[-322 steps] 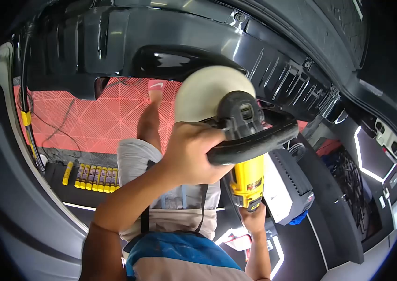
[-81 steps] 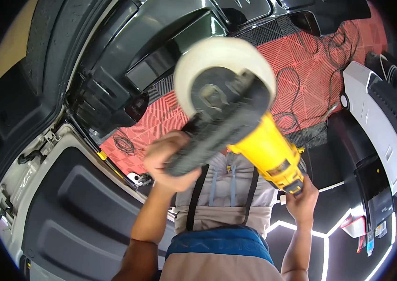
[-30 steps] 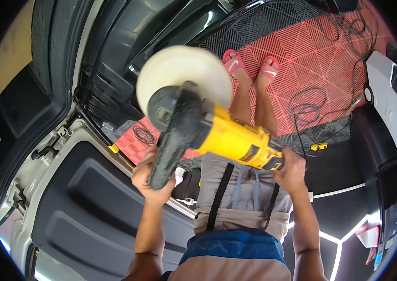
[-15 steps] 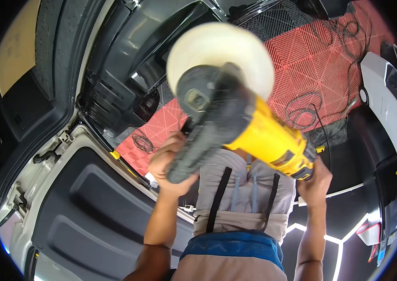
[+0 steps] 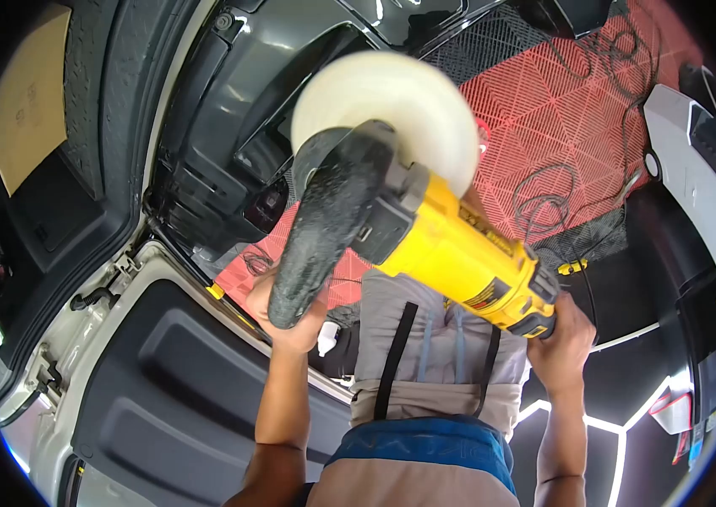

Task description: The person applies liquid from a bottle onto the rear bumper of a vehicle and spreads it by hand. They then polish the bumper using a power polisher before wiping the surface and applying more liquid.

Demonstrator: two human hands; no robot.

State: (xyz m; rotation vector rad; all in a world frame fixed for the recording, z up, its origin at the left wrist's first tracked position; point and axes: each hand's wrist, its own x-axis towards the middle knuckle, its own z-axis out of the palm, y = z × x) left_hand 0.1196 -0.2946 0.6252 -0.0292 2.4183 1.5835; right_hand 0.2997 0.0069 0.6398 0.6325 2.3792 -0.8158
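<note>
A yellow and black power polisher (image 5: 459, 253) with a round cream-coloured pad (image 5: 408, 101) is held up in front of my body. My left hand (image 5: 294, 325) is closed around the lower end of its black side handle (image 5: 324, 220). At the rear end of the yellow body, my right hand (image 5: 565, 338) is wrapped round the grip. The pad faces away from me, above a glossy dark car panel (image 5: 269, 68) and the red floor tiles. Part of the pad is hidden by the black handle.
An open car door (image 5: 206, 372) stands at lower left, with a cardboard piece (image 5: 28, 101) above it. Coiled cables lie on the red tiled floor (image 5: 544, 135). A small white bottle (image 5: 327, 338) is beside my left hand. A white and black object (image 5: 687, 160) stands at right.
The polisher has shifted slightly left and turned, so its handle looks more upright. My left hand has moved a little left. The white bottle and a red-and-white thing beside the pad now show.
</note>
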